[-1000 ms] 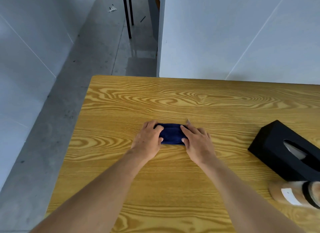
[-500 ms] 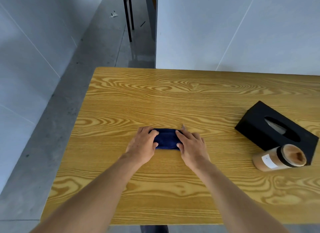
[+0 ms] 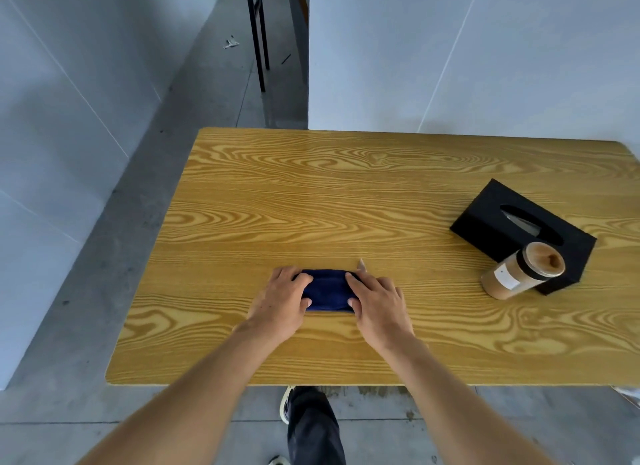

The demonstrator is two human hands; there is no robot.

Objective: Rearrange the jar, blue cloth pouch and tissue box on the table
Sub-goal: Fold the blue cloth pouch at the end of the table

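The dark blue cloth pouch (image 3: pixel 327 290) lies flat on the wooden table (image 3: pixel 311 187), left of centre and toward the near edge. My left hand (image 3: pixel 282 300) grips its left end, fingers over the top and thumb at the front. My right hand (image 3: pixel 377 302) holds its right end the same way. At the right stands the black tissue box (image 3: pixel 485 219), set at an angle, slot up. The jar (image 3: pixel 519 274), filled with brown powder and bearing a white label, lies on its side touching the box's near side.
A white wall panel (image 3: pixel 450 66) stands right behind the table's far edge. Grey floor runs along the left, with black table legs (image 3: pixel 258 39) farther back. My leg and shoe (image 3: pixel 311 426) show below the near edge.
The view has pulled back and dropped, so the whole table, the box and the jar now show. Both hands stay on the ends of the pouch.
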